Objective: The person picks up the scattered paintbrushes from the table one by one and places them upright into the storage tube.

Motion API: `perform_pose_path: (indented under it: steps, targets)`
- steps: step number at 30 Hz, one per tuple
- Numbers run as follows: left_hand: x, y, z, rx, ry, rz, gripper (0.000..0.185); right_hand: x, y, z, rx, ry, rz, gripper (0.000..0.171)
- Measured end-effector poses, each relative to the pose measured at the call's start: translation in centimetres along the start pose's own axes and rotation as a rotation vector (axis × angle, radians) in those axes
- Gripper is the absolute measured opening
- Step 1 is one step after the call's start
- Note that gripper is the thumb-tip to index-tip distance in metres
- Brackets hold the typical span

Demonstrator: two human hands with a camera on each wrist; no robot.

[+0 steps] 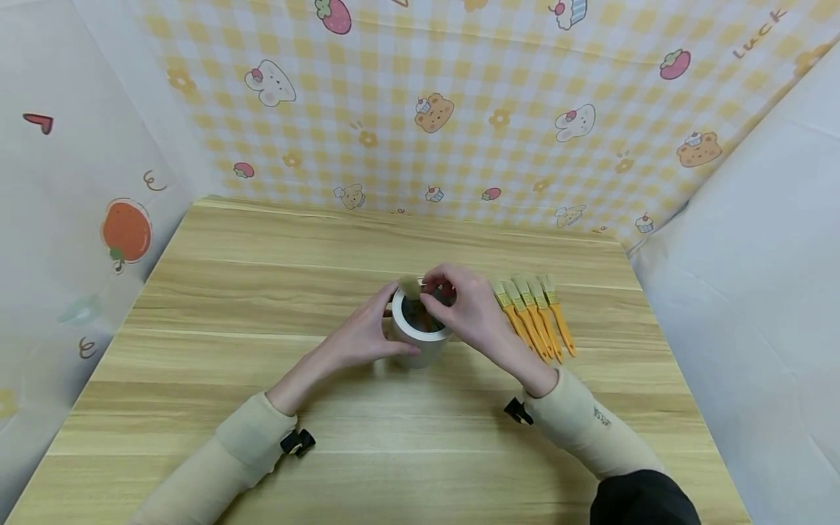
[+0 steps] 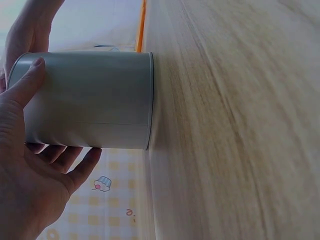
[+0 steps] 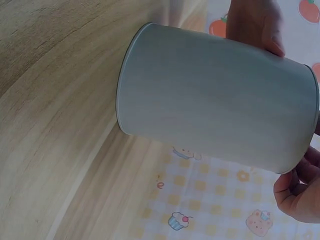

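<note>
A pale grey cylindrical can [image 2: 90, 100] stands upright on the wooden table, its white rim and open mouth facing up in the head view. My left hand [image 1: 364, 332] holds the can, thumb on the near side and fingers round the far side. At the mouth, my right hand [image 1: 475, 310] pinches a paintbrush [image 1: 410, 286] close to its pale bristles, which show above the rim. An orange handle shows inside the can. In the right wrist view, curled fingers [image 3: 300, 192] are right at the rim; part of that hand is out of frame.
Several flat paintbrushes [image 1: 541, 321] with orange handles lie side by side on the table [image 1: 262, 248], right of the can, bristles toward the back. A yellow checked cloth [image 1: 394, 73] hangs behind the table, and white sheets [image 1: 761, 255] flank both sides.
</note>
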State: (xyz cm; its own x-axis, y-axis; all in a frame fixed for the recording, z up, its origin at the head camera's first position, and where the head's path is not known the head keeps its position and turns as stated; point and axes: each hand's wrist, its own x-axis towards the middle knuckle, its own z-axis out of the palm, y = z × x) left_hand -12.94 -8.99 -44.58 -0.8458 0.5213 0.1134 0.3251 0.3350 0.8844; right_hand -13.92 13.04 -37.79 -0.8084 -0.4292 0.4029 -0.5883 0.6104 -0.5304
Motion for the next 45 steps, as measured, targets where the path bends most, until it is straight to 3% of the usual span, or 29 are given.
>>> perform_pose_path:
  steps: [4, 10, 19, 30, 45]
  targets:
    - [0.1, 0.0, 0.0, -0.002, 0.003, -0.01, 0.107, 0.1, 0.2, -0.6, 0.052, 0.038, 0.023, 0.016]
    - [0.1, 0.1, 0.0, -0.005, 0.013, -0.028, 0.107, 0.0, 1.9, -2.1, 0.08, 0.08, 0.145, 0.025]
    - [0.0, 0.2, 0.0, 0.029, 0.027, -0.043, 0.109, -1.2, 5.8, -3.8, 0.049, 0.051, 0.236, 0.038]
    - [0.1, 0.2, -0.1, 0.039, 0.029, -0.039, 0.111, -2.8, 8.8, -4.3, -0.065, -0.036, 0.279, 0.049]
    - [0.2, 0.0, 0.1, 0.045, 0.025, -0.03, 0.111, -5.3, 11.5, -4.5, -0.196, -0.317, 0.459, 0.074]
